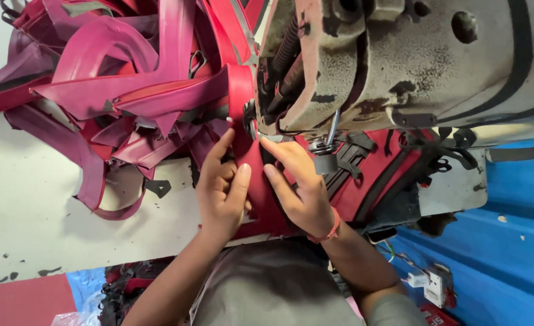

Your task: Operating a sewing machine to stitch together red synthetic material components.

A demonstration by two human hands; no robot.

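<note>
The left hand lies flat on a red strap, fingers together and stretched toward the needle area, pressing the strap down on the worktop. The right hand rests on the same strap just beside it, its fingers bent and their tips pinching the strap's edge close under the head of the sewing machine. An orange band circles the right wrist.

The strap runs between the two hands from the near edge of the worktop up to the machine's foot, then bends upward along the worn, chipped grey casing. Right of the hands, under the machine head, lies a red piece with black webbing and buckles.

Left of the machine, a tangled heap of red and magenta straps covers the far left part of the pale worktop, with one loop hanging toward its middle. Beyond the right edge of the worktop there is a blue surface with a white plug on it.
</note>
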